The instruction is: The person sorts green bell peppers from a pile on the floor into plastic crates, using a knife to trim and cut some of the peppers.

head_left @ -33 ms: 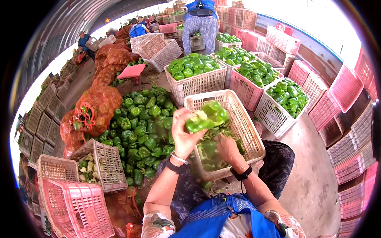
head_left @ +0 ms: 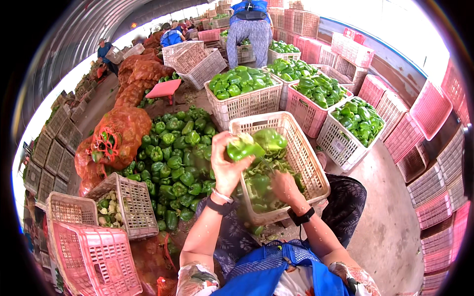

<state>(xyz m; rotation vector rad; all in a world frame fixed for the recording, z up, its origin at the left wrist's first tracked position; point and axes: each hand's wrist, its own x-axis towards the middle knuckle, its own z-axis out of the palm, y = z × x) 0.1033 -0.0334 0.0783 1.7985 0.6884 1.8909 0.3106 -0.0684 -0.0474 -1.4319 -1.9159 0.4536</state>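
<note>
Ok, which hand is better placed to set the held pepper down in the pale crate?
Probably the left hand: it grips the green pepper, seemingly over the pale crate. The right hand is at the leafy pile inside, too blurred to tell whether it holds anything.

The held pepper (head_left: pixel 251 150) is green; net sacks (head_left: pixel 127 126) orange; sleeves (head_left: pixel 197 280) floral.
</note>
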